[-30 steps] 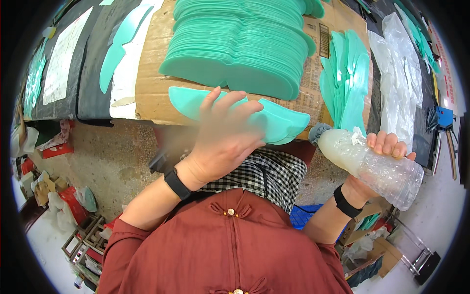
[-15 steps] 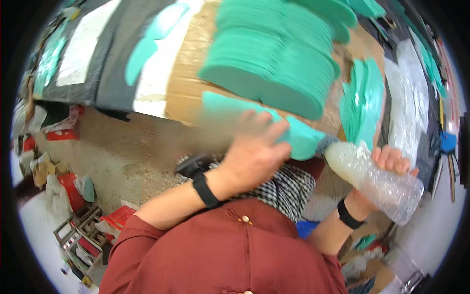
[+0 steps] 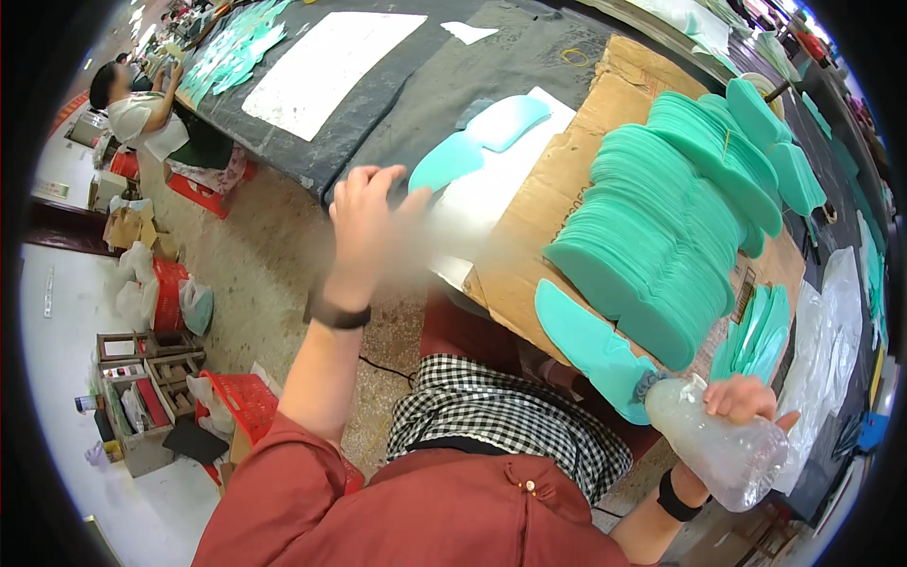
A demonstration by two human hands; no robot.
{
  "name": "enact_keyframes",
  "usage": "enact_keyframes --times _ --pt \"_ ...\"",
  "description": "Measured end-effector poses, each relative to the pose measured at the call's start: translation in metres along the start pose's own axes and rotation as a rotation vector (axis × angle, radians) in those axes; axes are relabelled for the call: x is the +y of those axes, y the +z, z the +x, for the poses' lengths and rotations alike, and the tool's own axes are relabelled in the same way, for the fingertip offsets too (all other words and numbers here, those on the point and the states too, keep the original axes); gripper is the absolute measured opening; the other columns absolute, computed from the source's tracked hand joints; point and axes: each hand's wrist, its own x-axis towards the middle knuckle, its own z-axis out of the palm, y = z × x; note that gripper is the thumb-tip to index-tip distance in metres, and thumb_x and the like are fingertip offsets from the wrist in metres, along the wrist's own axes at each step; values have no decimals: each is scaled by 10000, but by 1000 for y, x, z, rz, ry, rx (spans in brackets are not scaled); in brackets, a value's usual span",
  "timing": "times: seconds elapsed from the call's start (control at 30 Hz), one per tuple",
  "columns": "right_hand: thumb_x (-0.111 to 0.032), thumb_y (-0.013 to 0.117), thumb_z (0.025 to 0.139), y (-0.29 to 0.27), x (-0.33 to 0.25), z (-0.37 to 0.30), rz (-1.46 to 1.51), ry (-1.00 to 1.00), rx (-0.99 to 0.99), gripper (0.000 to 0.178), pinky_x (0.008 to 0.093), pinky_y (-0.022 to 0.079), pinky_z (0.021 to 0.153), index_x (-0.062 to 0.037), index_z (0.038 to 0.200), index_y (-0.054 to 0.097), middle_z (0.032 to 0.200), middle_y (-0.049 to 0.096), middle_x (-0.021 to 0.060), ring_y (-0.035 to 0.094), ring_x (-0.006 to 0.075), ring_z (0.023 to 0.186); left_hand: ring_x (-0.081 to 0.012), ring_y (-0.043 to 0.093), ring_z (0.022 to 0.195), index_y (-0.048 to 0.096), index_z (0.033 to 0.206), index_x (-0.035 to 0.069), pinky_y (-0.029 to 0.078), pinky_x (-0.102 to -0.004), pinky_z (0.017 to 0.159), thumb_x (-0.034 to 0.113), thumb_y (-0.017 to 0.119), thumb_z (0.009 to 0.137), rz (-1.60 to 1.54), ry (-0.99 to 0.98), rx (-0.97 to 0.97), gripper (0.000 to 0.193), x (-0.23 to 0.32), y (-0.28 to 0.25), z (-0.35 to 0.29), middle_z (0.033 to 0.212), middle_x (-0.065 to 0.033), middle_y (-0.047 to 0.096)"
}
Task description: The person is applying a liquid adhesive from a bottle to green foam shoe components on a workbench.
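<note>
My right hand (image 3: pixel 742 399) grips a clear, crinkled plastic bottle (image 3: pixel 732 463), tilted so that its dark grey tip (image 3: pixel 645 386) meets the near end of a teal insole-shaped piece (image 3: pixel 586 345). That piece lies along the near edge of a cardboard sheet (image 3: pixel 529 227) and overhangs it. Fingers spread, my left hand (image 3: pixel 357 231) is raised at the table's edge and holds nothing. Two teal pieces (image 3: pixel 510 123) lie on a white sheet (image 3: pixel 463 203), close to its fingertips; a blur hides part of the gap. Behind the bottle, thick stacks of teal pieces (image 3: pixel 642 255) fill the cardboard.
A smaller bunch of teal pieces (image 3: pixel 756 331) stands right of the stack, beside clear plastic film (image 3: pixel 822 331). A large white sheet (image 3: pixel 335 71) lies farther left on the black tabletop. Another person (image 3: pixel 151 123) sits at the far left. Red baskets (image 3: pixel 241 416) stand on the floor.
My left hand has left the teal piece by the bottle and moved left toward the white sheet, its fingers spreading. The view has swung left. My right hand still holds the bottle against the piece.
</note>
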Motion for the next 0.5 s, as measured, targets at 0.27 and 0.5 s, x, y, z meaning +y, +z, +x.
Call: enact_keyframes --times 0.27,0.5 --pt "-624 129 1067 51 24 25 -97 119 -96 864 378 479 777 15 763 625 772 573 163 570 278 733 -357 622 1141 723 1146 2 477 -438 996 417 764 788 -8 -70 -143 550 8 19 48 1184 -212 657" --pt "-752 168 997 53 23 12 100 62 193 870 544 412 1010 -33 836 630 920 655 222 653 393 896 -166 619 940 665 1013 -18 475 -303 853 225 758 842 -525 -259 -324 312 18 14 39 973 -73 676"
